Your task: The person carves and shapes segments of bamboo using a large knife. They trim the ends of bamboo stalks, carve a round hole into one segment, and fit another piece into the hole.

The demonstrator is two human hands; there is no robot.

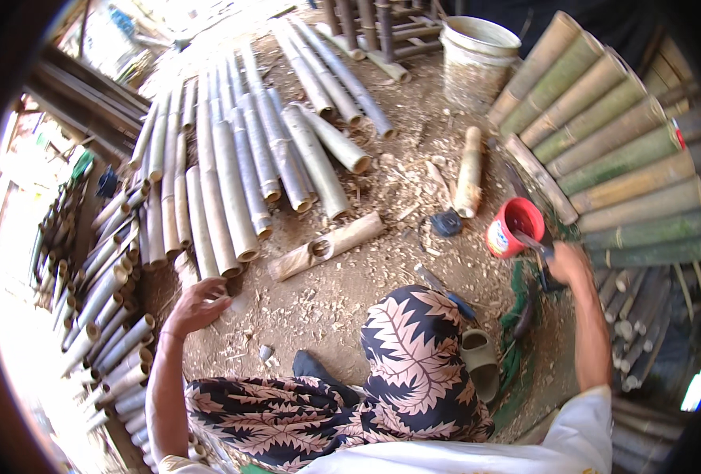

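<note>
My left hand [196, 306] rests with fingers spread on the near end of a grey bamboo pole [218, 207] in the pile on the ground. To the right, my right hand [565, 263] grips a dark-handled tool [542, 251] whose tip dips into a red can [513, 227]. The can leans against a row of greenish bamboo poles [613, 162]. My knee in patterned trousers [415, 347] is raised between the hands.
A short bamboo piece with a cut hole [327, 247] lies on the dirt ahead. Another short section [469, 172] and a dark tape measure [446, 223] lie beyond. A white bucket [477, 59] stands at the back. A sandal [478, 357] is by my knee. Thin bamboo stacks line the left.
</note>
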